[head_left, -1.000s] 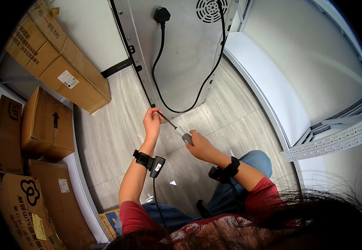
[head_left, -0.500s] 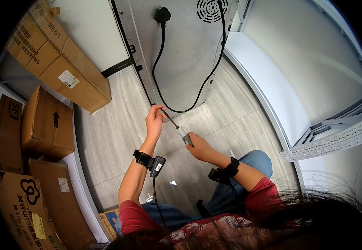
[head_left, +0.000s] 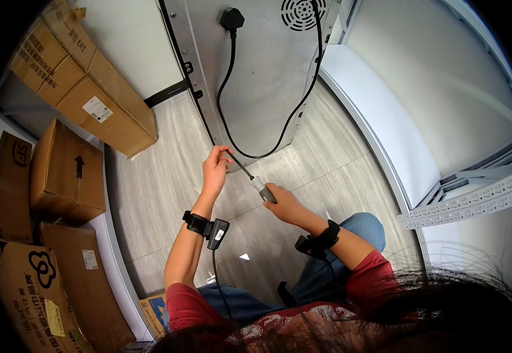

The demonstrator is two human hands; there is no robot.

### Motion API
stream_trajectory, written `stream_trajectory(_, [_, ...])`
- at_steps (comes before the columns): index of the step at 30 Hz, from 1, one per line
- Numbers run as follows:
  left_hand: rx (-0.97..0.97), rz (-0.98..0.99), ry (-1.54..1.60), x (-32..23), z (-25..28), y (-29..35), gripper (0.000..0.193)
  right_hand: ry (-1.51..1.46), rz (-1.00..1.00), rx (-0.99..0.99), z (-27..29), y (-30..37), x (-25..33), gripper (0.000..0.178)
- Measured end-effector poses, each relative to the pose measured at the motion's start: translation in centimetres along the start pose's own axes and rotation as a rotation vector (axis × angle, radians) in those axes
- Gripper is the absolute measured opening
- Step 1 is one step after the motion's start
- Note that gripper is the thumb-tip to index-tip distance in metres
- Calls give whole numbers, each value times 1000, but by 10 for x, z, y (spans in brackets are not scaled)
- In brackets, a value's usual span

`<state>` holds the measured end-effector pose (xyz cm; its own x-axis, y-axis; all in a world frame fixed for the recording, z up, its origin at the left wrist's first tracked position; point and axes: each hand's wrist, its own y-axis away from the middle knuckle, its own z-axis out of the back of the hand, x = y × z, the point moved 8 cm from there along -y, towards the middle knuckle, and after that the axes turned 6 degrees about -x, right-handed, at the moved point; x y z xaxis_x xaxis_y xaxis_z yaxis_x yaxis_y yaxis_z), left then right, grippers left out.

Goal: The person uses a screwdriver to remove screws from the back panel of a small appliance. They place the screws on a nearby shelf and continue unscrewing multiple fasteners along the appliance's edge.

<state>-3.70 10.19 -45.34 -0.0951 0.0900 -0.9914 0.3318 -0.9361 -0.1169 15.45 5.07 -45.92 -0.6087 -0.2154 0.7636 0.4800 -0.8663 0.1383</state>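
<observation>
A screwdriver [head_left: 243, 167] with a long dark shaft and a grey, partly clear handle slants up and left toward the lower left corner of a metal appliance cabinet [head_left: 262, 88]. My right hand [head_left: 284, 203] is wrapped round its handle. At the far end of the shaft, my left hand [head_left: 214, 167] has its fingers bent in around the tip, close against the cabinet's bottom edge. Those fingers hide the tip and whatever it touches. Dark straps with small devices [head_left: 216, 233] sit on both my wrists.
A black power cord [head_left: 225, 76] with its plug [head_left: 232, 19] loops down the cabinet's back almost to the screwdriver. Cardboard boxes [head_left: 67, 170] stand on the left, a tall carton [head_left: 105, 106] beyond them. A white shelf rack [head_left: 379, 117] curves along the right.
My left hand has shifted slightly left and up, its fingers a little looser around the shaft's end. The right hand still holds the screwdriver's handle, nearly unmoved.
</observation>
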Motion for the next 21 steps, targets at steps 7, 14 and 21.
stream_trajectory(7, [-143, -197, -79, -44, -2, -4, 19, -75, 80, -37, 11, -1, 21, 38])
stream_trajectory(14, [-315, -306, -39, -137, -7, -14, 31, -286, 112, -151, 74, 8, 89, 48])
stream_trajectory(21, [-341, -269, -194, -271, 10, -32, 39, -246, 30, -111, 168, 15, 205, 46])
